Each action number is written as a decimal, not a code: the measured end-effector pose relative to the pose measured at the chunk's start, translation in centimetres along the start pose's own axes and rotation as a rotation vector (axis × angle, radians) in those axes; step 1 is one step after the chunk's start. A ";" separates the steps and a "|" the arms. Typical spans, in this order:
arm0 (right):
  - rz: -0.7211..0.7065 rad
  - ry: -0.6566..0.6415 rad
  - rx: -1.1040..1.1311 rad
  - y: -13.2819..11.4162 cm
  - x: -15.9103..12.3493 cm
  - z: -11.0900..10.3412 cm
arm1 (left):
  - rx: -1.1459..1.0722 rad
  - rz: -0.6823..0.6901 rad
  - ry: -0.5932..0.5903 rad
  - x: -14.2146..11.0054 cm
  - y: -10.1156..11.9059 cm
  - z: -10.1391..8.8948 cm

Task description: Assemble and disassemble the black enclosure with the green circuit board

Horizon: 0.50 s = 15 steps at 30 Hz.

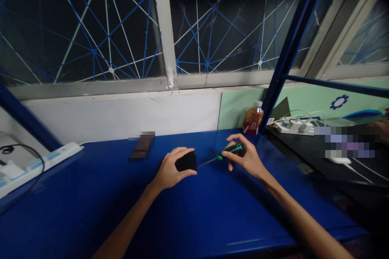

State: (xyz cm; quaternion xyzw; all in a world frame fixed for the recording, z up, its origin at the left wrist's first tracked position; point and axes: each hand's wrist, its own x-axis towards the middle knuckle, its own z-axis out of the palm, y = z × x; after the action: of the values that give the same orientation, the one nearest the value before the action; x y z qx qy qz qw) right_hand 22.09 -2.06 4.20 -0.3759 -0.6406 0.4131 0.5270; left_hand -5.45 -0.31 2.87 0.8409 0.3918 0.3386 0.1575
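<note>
My left hand (pixel 170 168) is closed around a small black block-shaped object (pixel 186 161), held just above the blue table (pixel 188 210). My right hand (pixel 246 156) pinches a green-handled screwdriver (pixel 230 151). Its thin metal shaft runs left and down, and its tip meets the right side of the black object. Both forearms reach in from the bottom edge of the view.
A blurred dark flat item (pixel 142 146) lies on the table behind my left hand. A white power strip (pixel 36 166) sits at the left. An orange drink bottle (pixel 253 119) stands by a blue post (pixel 285 54). Another power strip (pixel 293 125) with cables lies on the dark bench at right.
</note>
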 end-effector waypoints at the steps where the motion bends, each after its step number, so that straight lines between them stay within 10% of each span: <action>1: -0.010 0.030 -0.026 0.0 0.0 0.0 | -0.002 0.002 0.002 0.0 0.0 -0.1; 9: 0.035 -0.135 0.125 -0.7 0.0 0.0 | 0.006 0.012 0.014 0.0 -0.1 -0.2; 15: -0.038 0.049 -0.051 -0.2 -0.1 0.3 | 0.009 0.019 0.003 0.0 0.0 -0.2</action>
State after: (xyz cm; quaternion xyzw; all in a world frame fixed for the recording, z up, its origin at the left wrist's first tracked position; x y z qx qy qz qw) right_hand 21.77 -2.24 4.31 -0.3872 -0.6447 0.3772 0.5404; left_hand -5.58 -0.30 3.03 0.8447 0.3854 0.3397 0.1500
